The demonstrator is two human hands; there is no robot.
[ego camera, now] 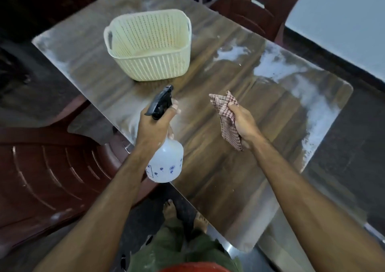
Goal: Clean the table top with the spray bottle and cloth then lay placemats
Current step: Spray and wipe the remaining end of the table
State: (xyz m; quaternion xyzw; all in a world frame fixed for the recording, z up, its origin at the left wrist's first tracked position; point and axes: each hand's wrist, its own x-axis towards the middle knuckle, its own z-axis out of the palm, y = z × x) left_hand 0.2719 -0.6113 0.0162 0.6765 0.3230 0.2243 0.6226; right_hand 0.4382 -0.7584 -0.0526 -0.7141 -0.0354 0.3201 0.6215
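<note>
The table [218, 163] was brown with a streaky wood grain under a glossy sheen that threw back pale bluish-white patches. The basket [149, 46] was cream, its walls ribbed with rows of small slots. The spray bottle [165, 161] had a cloudy white body printed with little blue flowers, and a black trigger head. The cloth [227, 119] was checked in dull red and off-white. The chairs [48, 171] were dark maroon.

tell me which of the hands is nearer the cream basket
Left. The left hand, gripping the spray bottle, sits just below the basket; the right hand, holding the cloth, is farther right.
</note>
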